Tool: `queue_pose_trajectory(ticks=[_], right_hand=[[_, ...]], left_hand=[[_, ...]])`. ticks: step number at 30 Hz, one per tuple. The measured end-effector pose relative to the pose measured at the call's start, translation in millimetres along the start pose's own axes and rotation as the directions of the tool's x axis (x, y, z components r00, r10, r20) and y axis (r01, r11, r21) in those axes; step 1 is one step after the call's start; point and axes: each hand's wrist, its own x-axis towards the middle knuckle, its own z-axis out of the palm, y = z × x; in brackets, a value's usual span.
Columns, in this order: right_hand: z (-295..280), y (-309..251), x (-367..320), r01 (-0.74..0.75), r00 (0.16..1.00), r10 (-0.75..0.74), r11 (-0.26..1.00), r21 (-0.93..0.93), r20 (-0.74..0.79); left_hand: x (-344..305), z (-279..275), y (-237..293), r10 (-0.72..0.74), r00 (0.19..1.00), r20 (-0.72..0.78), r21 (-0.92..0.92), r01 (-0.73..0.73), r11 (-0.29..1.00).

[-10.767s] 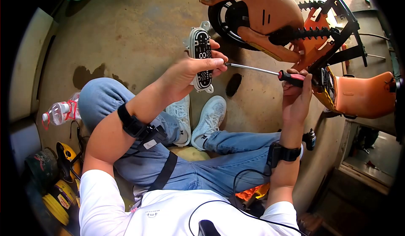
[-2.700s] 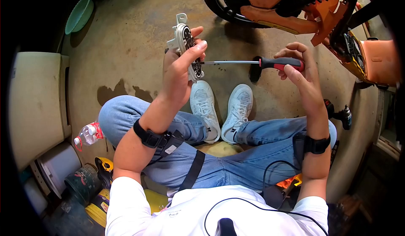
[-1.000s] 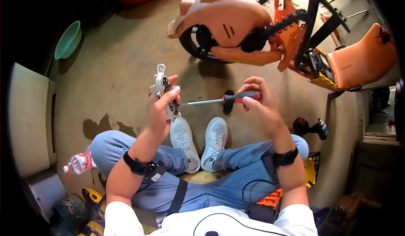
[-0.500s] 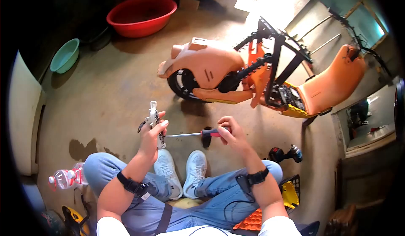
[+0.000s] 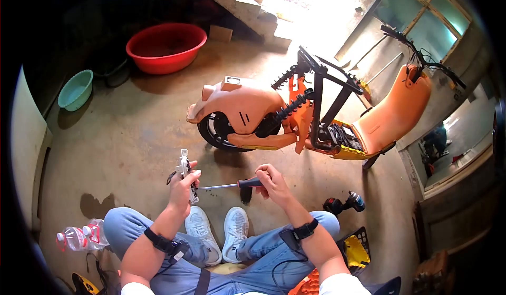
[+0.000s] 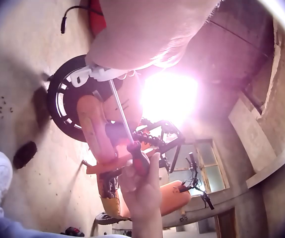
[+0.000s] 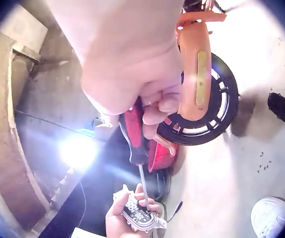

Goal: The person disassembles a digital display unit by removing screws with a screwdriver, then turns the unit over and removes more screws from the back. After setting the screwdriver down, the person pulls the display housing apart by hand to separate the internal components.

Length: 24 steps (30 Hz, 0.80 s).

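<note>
My left hand [image 5: 181, 194] grips an oval display panel [image 7: 141, 216] with a black, marked face and a white housing with mounting tabs. In the head view the panel stands nearly edge-on, and a short dark cable with a plug [image 7: 176, 210] hangs from its back. My right hand [image 5: 275, 185] holds a screwdriver [image 7: 134, 130] by its red and black handle. The metal shaft [image 5: 219, 186] runs across to the panel, and its tip meets the face near one end in the right wrist view. In the left wrist view my left hand [image 6: 142, 37] covers most of the panel.
A partly stripped orange scooter [image 5: 247, 96] stands ahead. A red basin [image 5: 167, 66] and a green basin [image 5: 76, 96] sit far left. A cordless drill [image 5: 345, 203] lies right of my knee, plastic bottles [image 5: 74, 238] left. Small dark bits [image 7: 263, 166] dot the floor.
The head view has tilted up, showing the whole scooter and basins. The panel has turned from face-up to nearly edge-on, and the screwdriver tip has gone from my left fingertips to the panel's face.
</note>
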Motion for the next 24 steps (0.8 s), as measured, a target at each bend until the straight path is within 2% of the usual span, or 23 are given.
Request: queue_pose_trajectory(ticks=[3, 5, 8, 9, 10, 12, 14, 16, 17, 20, 24], right_hand=[[1.9, 1.1, -0.7, -0.021, 1.0, 0.021, 0.999, 0.03, 0.005], [5.7, 10.3, -0.6, 0.232, 0.972, -0.235, 0.969, 0.087, 0.028], [6.3, 7.8, -2.6, 0.255, 0.964, -0.261, 0.962, 0.098, 0.053], [10.8, 1.3, -5.5, 0.243, 0.97, -0.242, 0.97, 0.027, -0.021], [11.1, -3.3, -6.5, 0.235, 0.972, -0.235, 0.972, 0.029, -0.018], [9.8, -6.9, -7.3, 0.074, 0.992, -0.079, 0.996, -0.053, -0.102], [12.0, -3.0, -6.5, 0.049, 0.99, -0.058, 0.996, -0.071, -0.128], [9.9, 1.0, -5.8, 0.225, 0.974, -0.226, 0.974, -0.024, -0.033], [8.6, 3.7, -4.8, 0.291, 0.956, -0.292, 0.952, -0.092, -0.002], [6.8, 3.4, -4.9, 0.284, 0.959, -0.283, 0.95, -0.133, 0.026], [8.4, 8.1, -2.4, 0.279, 0.96, -0.281, 0.958, -0.063, -0.019]], left_hand=[[-2.0, 1.0, 2.4, 0.008, 1.0, 0.005, 0.003, -0.008, 1.0], [-3.3, 1.4, 4.0, 0.028, 0.999, -0.017, 0.026, -0.027, 0.999], [-2.9, -0.6, 2.9, 0.018, 1.0, -0.009, 0.014, -0.018, 1.0], [-3.9, 0.9, 3.7, 0.018, 1.0, -0.01, 0.005, -0.018, 1.0], [-3.5, 0.9, 3.6, 0.011, 1.0, -0.015, 0.005, -0.011, 1.0], [-2.4, 0.3, 1.8, 0.001, 1.0, 0.001, 0.001, -0.001, 1.0], [-1.2, -0.4, 0.3, -0.032, 0.999, -0.01, -0.01, 0.032, 0.999], [-0.1, 0.0, -1.6, 0.011, 1.0, -0.021, -0.016, -0.011, 1.0], [-0.3, 0.5, -0.2, 0.019, 1.0, -0.025, -0.026, -0.019, 0.999], [1.7, -3.3, 0.3, 0.048, 0.999, 0.02, 0.015, -0.048, 0.999], [-0.5, -0.2, 3.4, 0.023, 0.999, 0.035, 0.032, -0.024, 0.999]])
